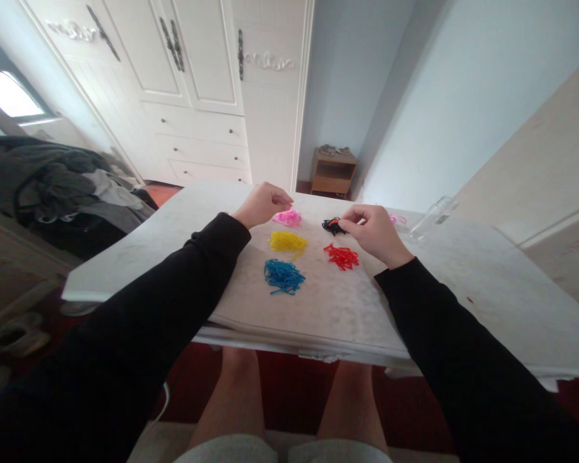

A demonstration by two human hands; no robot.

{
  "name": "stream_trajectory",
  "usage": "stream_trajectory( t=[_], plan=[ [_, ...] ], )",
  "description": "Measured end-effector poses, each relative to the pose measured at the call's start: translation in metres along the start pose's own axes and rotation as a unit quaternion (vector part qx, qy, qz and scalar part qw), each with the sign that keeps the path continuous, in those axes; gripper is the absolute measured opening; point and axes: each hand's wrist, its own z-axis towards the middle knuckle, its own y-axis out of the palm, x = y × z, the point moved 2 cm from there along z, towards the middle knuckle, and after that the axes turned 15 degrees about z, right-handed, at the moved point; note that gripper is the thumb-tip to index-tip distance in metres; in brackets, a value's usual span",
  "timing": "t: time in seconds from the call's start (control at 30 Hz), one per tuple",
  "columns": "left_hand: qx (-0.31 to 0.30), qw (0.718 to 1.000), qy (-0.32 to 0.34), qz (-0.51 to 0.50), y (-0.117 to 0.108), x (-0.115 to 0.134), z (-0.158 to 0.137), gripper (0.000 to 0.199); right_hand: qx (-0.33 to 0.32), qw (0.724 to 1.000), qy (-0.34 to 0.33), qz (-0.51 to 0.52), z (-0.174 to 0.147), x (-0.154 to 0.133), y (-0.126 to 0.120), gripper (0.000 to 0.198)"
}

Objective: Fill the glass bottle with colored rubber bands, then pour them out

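Small rubber bands lie sorted by colour in loose piles on the white table (313,308). My left hand (264,204) is closed in a pinch just above the pink pile (288,218); what its fingertips hold, if anything, is too small to see. Below that pile are a yellow pile (287,242) and a blue pile (284,276). My right hand (372,233) pinches a red rubber band (335,222) over the black pile (330,227). Nearer to me, a red pile (341,256) sits under the right hand's level.
A clear glass or plastic container (431,218) lies at the table's right back, beside a few pink bands (397,219). Beyond stand a white wardrobe (197,135) and a small wooden cabinet (334,171). Dark clothes (58,193) are heaped at left.
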Motion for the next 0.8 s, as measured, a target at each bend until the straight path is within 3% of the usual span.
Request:
stream_trajectory(
  t=[0.33, 0.53, 0.67, 0.8],
  plan=[
    [0.001, 0.998, 0.028, 0.047, -0.003, 0.002, 0.0, 0.014, -0.018, 1.0, 0.002, -0.015, 0.0, 0.0, -0.001, 0.016],
    [0.022, 0.996, 0.037, 0.079, -0.004, 0.001, 0.001, 0.012, -0.135, 0.99, 0.022, -0.045, 0.0, 0.006, -0.007, 0.018],
    [0.015, 0.999, 0.022, 0.046, -0.002, -0.001, 0.001, 0.012, -0.206, 0.975, 0.025, -0.077, -0.001, 0.011, -0.011, 0.017],
    [0.012, 1.0, 0.005, 0.024, -0.002, 0.001, 0.0, 0.015, -0.232, 0.965, 0.029, -0.115, -0.002, 0.015, -0.011, 0.018]
  ],
)
